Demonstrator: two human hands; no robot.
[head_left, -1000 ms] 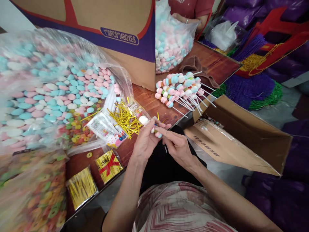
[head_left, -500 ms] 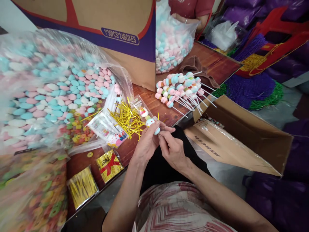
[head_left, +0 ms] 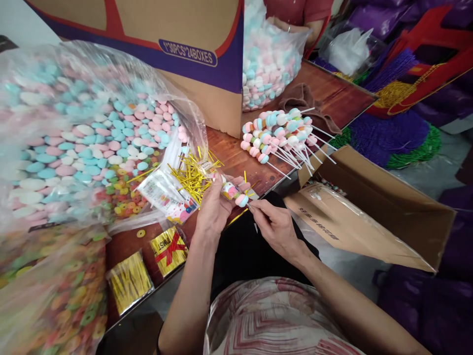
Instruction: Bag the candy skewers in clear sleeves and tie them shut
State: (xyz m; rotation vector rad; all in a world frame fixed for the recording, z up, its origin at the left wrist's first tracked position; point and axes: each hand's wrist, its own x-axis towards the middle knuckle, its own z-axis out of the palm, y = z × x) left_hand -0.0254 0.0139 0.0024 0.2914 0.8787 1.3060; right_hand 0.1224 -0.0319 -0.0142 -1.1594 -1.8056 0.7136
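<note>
My left hand (head_left: 212, 207) grips a candy skewer in a clear printed sleeve (head_left: 232, 191), held over the table's near edge. My right hand (head_left: 273, 224) pinches a gold twist tie (head_left: 238, 215) just below the skewer's lowest candy. A loose heap of gold twist ties (head_left: 190, 175) lies on the wooden table (head_left: 229, 153) right behind my left hand, next to a stack of printed clear sleeves (head_left: 164, 195). Further back lies a pile of finished candy skewers (head_left: 275, 133), sticks pointing right.
A big clear bag of pink, blue and white candies (head_left: 74, 133) fills the left. Ring candies (head_left: 121, 197) lie below it. Packs of gold ties (head_left: 168, 249) sit near the edge. A large carton (head_left: 166, 44) stands behind; an open carton (head_left: 369, 212) sits right. Another person (head_left: 295, 15) works opposite.
The skewer has turned from upright to slanting down right in my left hand. My right hand has drawn a gold tie out at its lower end.
</note>
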